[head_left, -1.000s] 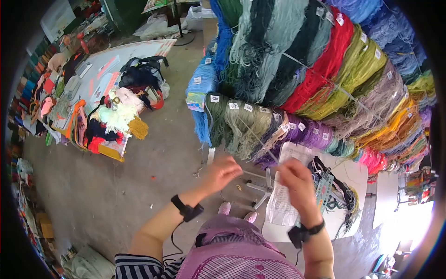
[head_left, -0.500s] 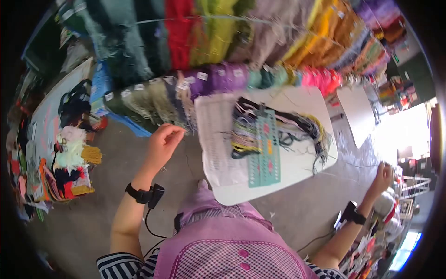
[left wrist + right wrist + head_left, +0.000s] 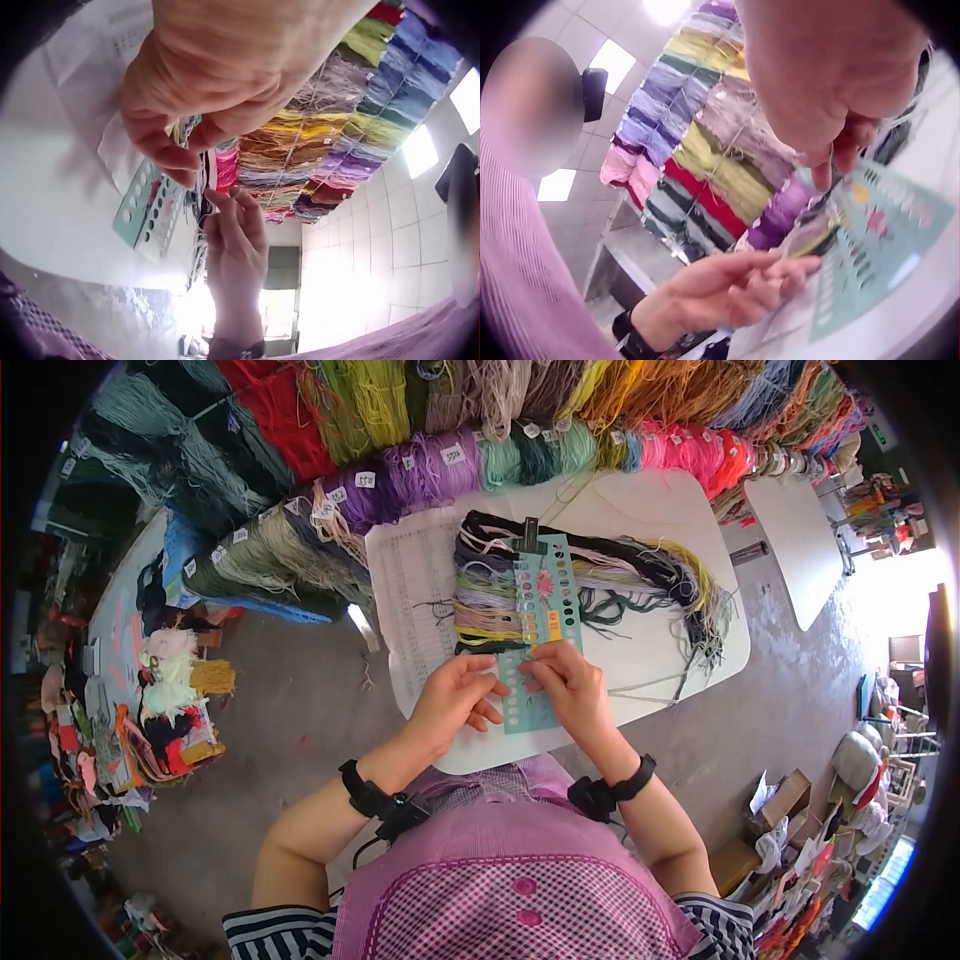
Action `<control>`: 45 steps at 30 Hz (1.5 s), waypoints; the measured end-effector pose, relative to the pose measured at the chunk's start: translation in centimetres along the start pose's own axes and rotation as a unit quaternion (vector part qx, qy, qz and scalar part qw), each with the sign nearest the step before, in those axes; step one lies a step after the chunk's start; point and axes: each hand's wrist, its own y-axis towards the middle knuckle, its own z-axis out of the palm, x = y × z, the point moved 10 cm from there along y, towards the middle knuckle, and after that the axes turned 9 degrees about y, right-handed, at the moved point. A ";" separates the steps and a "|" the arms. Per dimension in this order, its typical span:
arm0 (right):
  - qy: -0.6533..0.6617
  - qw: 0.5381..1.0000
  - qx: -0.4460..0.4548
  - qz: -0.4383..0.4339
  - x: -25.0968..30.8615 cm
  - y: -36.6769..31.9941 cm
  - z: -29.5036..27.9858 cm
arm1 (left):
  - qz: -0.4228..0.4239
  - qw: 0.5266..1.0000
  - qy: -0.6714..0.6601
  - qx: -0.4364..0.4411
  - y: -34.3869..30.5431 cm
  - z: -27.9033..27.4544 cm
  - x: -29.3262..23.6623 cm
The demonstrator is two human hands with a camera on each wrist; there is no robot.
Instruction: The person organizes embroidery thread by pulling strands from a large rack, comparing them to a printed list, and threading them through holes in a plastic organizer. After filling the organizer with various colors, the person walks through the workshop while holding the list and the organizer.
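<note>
The left hand (image 3: 455,700) is over the lower left of a teal card (image 3: 548,590) punched with rows of holes; its fingers are loosely bent and apart. Just right of it, the right hand (image 3: 572,688) pinches a thin thread with thumb and index finger over the card; pale strands (image 3: 645,690) trail from it across the white table (image 3: 470,750). Bundled threads (image 3: 485,585), dark, lilac and yellow, hang on the card's left edge, and their tails curve right. In the right wrist view the left hand (image 3: 727,289) has its index finger stretched towards the card (image 3: 885,240).
Labelled yarn hanks (image 3: 440,470) in many colours hang beyond the table. A printed sheet (image 3: 415,590) lies under the card's left side. Another table (image 3: 800,550) stands at right, a yarn-covered one at left. Boxes (image 3: 785,800) and bags are at lower right.
The right hand has come in from far right to the card, and the left hand has moved right beside it. The view has turned from the hanks towards the table.
</note>
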 end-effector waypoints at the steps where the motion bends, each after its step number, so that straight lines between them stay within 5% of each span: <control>1: -0.004 1.000 -0.002 0.001 -0.6 0.2 0.2 | -0.004 1.000 -0.002 -0.003 -0.1 0.1 0.0; 5: -0.071 0.997 -0.034 -0.022 0.1 0.6 0.3 | 0.003 0.998 -0.054 0.017 0.3 0.2 0.1; 7: -0.203 0.961 0.010 -0.188 3.0 -0.1 1.9 | 0.008 0.998 -0.061 0.019 0.6 0.1 0.4; 8: -0.204 0.960 0.014 -0.190 3.3 -0.2 2.2 | 0.030 0.998 -0.056 0.026 0.5 0.1 0.1; 12: -0.137 0.986 0.022 -0.089 3.3 -0.1 1.7 | 0.111 0.993 0.023 0.016 0.8 0.0 -1.5; 20: -0.073 0.997 0.025 -0.011 2.7 0.2 0.8 | 0.065 0.996 0.055 0.005 1.9 0.3 -1.5; 27: -0.095 0.992 0.062 0.052 1.0 0.5 1.3 | 0.053 0.978 -0.198 0.049 0.3 -2.9 -0.9; 30: -0.083 0.994 0.039 0.050 0.4 0.6 1.1 | 0.031 0.947 -0.286 0.146 -0.4 -0.3 -2.5; 32: -0.067 0.997 0.025 0.037 0.5 1.0 1.1 | 0.002 0.978 -0.009 0.210 -0.9 2.1 -2.5; 37: -0.105 0.993 0.017 0.046 -0.2 1.1 0.4 | 0.062 0.966 0.205 0.143 1.1 2.5 -1.7; 39: -0.074 0.995 0.051 0.037 0.5 1.1 0.8 | 0.299 0.887 0.349 0.051 0.5 0.3 -5.0; 40: -0.083 0.993 0.060 0.057 0.2 1.2 0.7 | 0.320 0.875 0.362 -0.009 -0.1 -2.1 -5.4; 41: -0.080 0.993 0.071 0.047 0.6 1.3 0.9 | 0.321 0.874 0.364 -0.023 -0.8 -4.5 -5.4; 43: -0.147 0.985 0.080 0.048 0.9 1.5 1.1 | 0.148 0.984 0.089 -0.053 -0.7 -12.2 -2.4; 45: -0.154 0.983 0.085 0.054 1.7 1.2 1.8 | 0.075 0.986 0.054 -0.142 -4.2 -18.9 -1.5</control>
